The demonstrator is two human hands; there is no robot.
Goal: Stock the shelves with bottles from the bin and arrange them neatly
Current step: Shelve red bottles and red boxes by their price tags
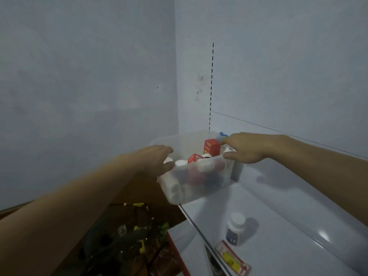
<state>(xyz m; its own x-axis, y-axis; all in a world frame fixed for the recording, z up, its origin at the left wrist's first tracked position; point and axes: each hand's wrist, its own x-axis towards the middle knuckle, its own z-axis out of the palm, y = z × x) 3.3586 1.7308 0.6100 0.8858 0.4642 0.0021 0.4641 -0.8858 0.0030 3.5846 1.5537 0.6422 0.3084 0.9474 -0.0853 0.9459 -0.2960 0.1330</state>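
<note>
A translucent plastic bin (217,184) sits at the far left end of the white shelf top (278,226), partly overhanging its edge. Inside it are several white-capped bottles and two red boxes (212,148). My left hand (157,159) grips the bin's left rim, fingers curled over it. My right hand (244,149) grips the right rim, thumb on the outside. A white bottle with a dark label (235,229) stands alone on the shelf top nearer to me.
A flat packet with red and yellow print (232,257) lies at the shelf's front edge. Pale walls meet in a corner behind the bin. Below left, a brown floor holds dark tangled clutter (127,236).
</note>
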